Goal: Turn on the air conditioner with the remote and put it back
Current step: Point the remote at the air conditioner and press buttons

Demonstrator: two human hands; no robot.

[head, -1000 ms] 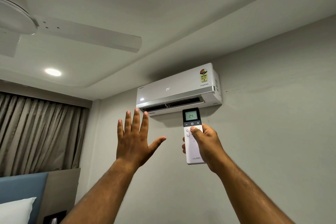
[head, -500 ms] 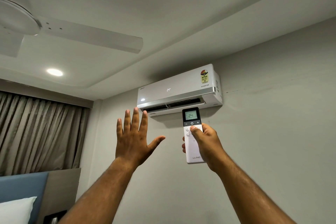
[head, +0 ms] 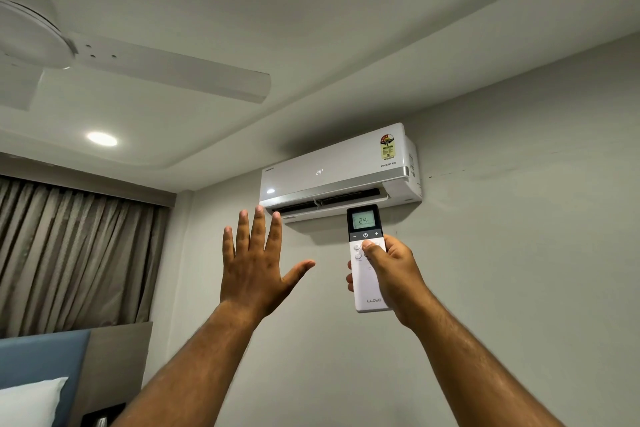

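Remote (head: 367, 282) sits upright in your right hand (head: 393, 276), raised toward the far wall just below the AC (head: 337, 172). Your fingers (head: 349, 279) wrap round its white body from behind, their tips showing at its left edge, and your thumb (head: 372, 250) presses flat on the upper buttons just under the dark band with the power symbol. The remote's small screen reads 24, and the AC front shows 24 as well; its lower flap stands open along the bottom. Your left hand (head: 254, 263) is lifted left of the remote, palm away from you, holding nothing: four fingers straight and slightly spread, thumb stuck out to the right, well apart from the remote. Its fingertips reach the level of the AC's lower left corner. A white fan (head: 169, 74) hangs from the ceiling at upper left, with a lit lamp (head: 102, 139) beneath it in view. Curtains (head: 69, 253) fill the left side, and a pillow (head: 29, 402) shows at the lower left corner.
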